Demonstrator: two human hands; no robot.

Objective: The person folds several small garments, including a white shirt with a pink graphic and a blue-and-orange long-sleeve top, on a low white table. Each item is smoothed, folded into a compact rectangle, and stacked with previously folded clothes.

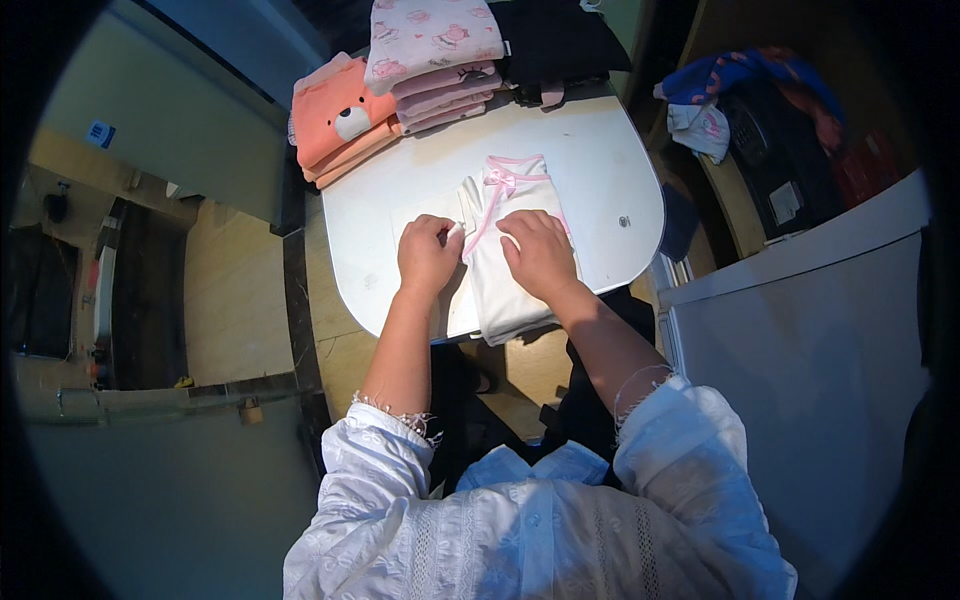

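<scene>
A white garment (517,289) with pink trim and a pink bow lies partly folded on the white table (615,157), its lower end hanging slightly over the near edge. My left hand (429,251) is at its left side, thumb and forefinger pinching a bit of white cloth. On top of the garment rests my right hand (541,251), palm down and fingers slightly bent, below the bow. Nothing shows gripped in it, though its palm is hidden.
At the table's far side stand orange folded clothes (345,112) with a bear face, a stack of pink printed clothes (442,52), and folded black clothes (562,45). A black safe (765,150) with clothes on it sits right, beyond a white cabinet (795,315).
</scene>
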